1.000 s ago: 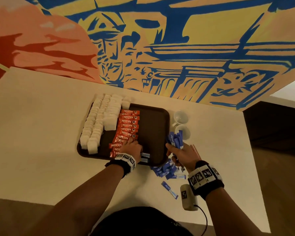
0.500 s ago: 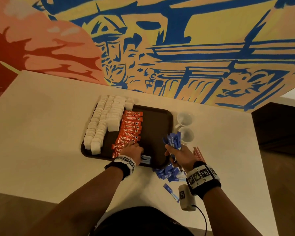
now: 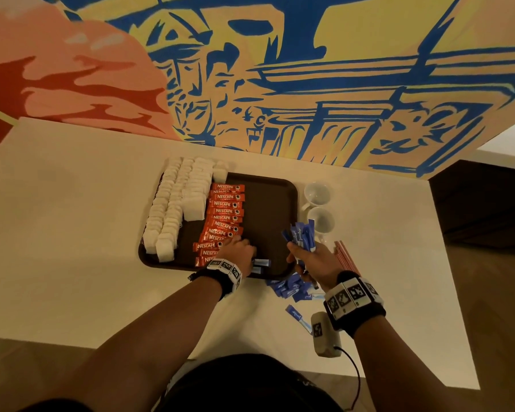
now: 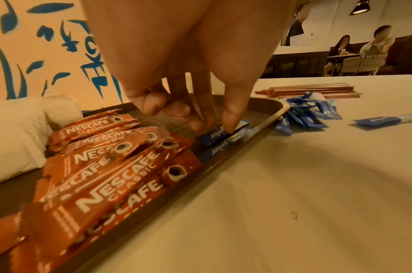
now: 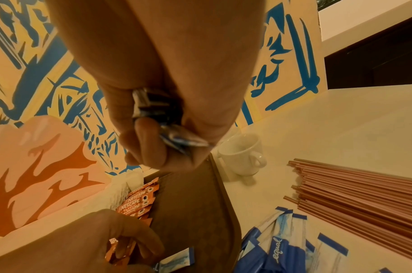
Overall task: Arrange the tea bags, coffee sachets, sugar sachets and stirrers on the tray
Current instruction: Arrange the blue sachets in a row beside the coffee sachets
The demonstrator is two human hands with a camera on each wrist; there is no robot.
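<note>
Sugar sachets (image 3: 301, 236) fan loosely from your clenched right hand (image 3: 317, 263) above the tray (image 3: 295, 200) edge; some may slip to the table (image 3: 72, 233) while your left hand (image 3: 239, 251), fingers straight, steadies one laid sachet (image 4: 213, 137).

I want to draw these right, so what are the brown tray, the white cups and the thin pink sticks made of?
The tray is probably hard plastic: matte dark brown, with a fine patterned floor. The cups look like glazed ceramic: smooth white with a soft shine. The stirrers seem to be thin plastic tubes: coppery pink, apparently hollow at the ends.
</note>
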